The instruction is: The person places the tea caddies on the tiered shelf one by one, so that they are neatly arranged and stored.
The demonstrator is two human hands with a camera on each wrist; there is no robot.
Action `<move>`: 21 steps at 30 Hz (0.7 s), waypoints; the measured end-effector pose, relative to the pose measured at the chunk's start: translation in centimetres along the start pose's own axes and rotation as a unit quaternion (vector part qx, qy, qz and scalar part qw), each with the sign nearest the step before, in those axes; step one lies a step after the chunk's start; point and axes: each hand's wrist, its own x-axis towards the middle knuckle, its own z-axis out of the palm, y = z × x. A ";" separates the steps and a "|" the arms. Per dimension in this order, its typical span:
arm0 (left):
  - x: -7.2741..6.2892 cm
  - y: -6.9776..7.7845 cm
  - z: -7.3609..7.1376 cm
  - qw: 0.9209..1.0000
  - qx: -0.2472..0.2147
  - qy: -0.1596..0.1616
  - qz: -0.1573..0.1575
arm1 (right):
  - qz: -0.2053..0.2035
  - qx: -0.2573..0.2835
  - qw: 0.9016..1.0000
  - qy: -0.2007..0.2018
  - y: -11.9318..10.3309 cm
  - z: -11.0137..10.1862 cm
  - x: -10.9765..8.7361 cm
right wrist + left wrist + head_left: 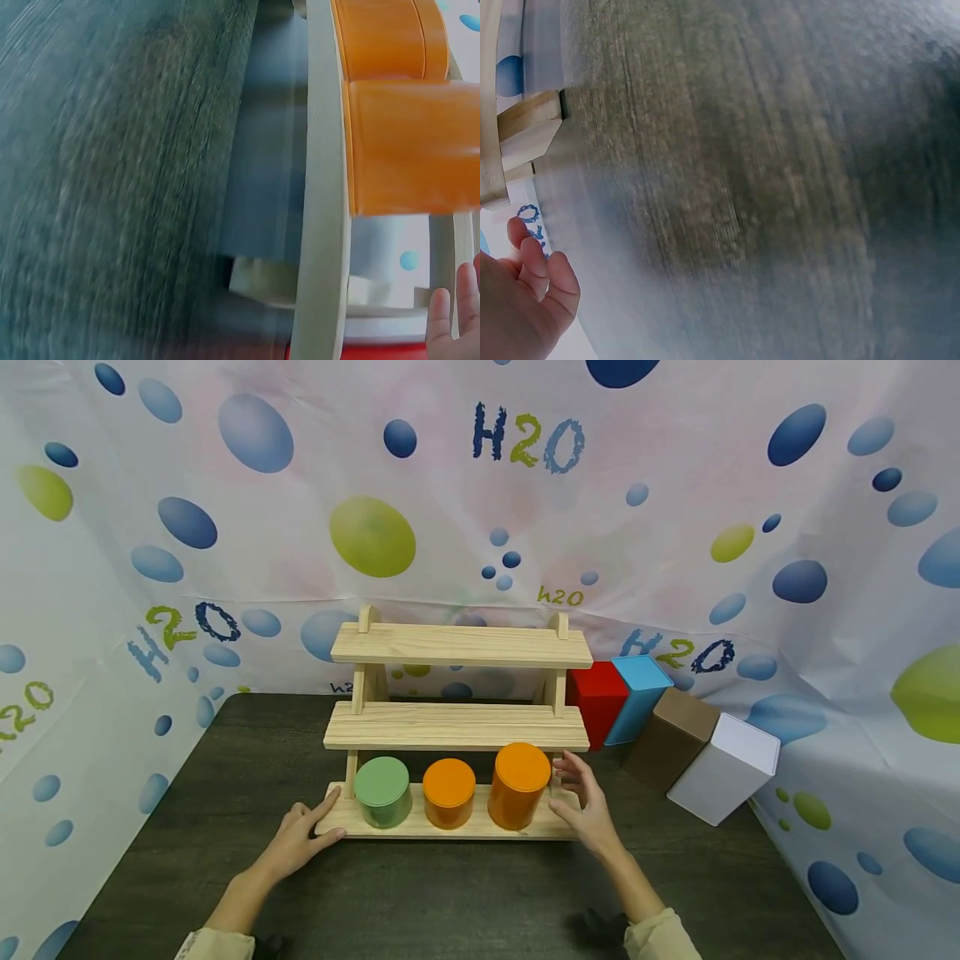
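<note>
A three-tier wooden shelf point(459, 727) stands on the dark table. Along its bottom tier sit a green lidded canister point(383, 792), a short orange canister point(449, 793) and a taller orange canister point(519, 787). My left hand point(295, 841) is at the left end of the bottom tier, its thumb and index finger spread and touching the board's corner. In the left wrist view, its other fingers point(557, 289) are loosely bent. My right hand point(588, 806) is beside the tall orange canister, over the tier's right end, with thumb and fingers spread apart and nothing between them.
Right of the shelf stand a red box point(597, 703), a blue box point(637, 697), a brown box point(670, 737) and a white box point(723, 768), side by side. A patterned cloth point(465, 527) hangs behind and at the sides of the table point(450, 902).
</note>
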 end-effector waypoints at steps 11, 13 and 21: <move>0.0 0.0 -0.1 1.000 -0.020 -0.009 -0.008 | -0.010 -0.022 0.999 0.039 0.4 -1.6 -0.8; -0.1 0.0 -0.1 1.000 -0.021 -0.012 -0.011 | -0.009 -0.022 0.998 0.050 0.5 -2.0 -0.9; -0.1 0.0 -0.2 0.999 -0.021 -0.018 -0.021 | 0.011 -0.028 0.992 0.119 0.4 -3.4 -1.0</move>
